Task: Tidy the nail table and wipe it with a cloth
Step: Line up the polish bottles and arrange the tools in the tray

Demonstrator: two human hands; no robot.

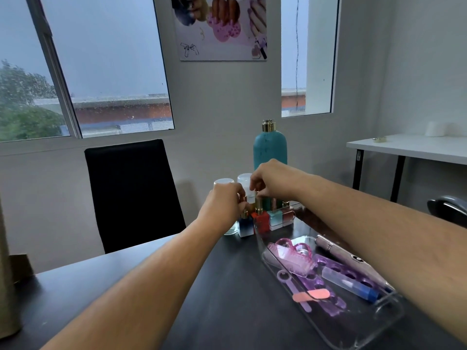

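Small nail polish bottles stand in a cluster at the far edge of the dark table: a blue one, a red one and a teal one. My left hand is closed around the gold cap of the blue bottle. Just to its right, my right hand pinches the cap of a bottle behind the red one. Two clear bottles with white caps stand behind the hands. No cloth is in view.
A tall teal pump bottle stands behind the cluster. A clear tray at the right holds a pink brush, purple toe separators, a nail file and a tube. A black chair faces the table; a white side table stands at the right.
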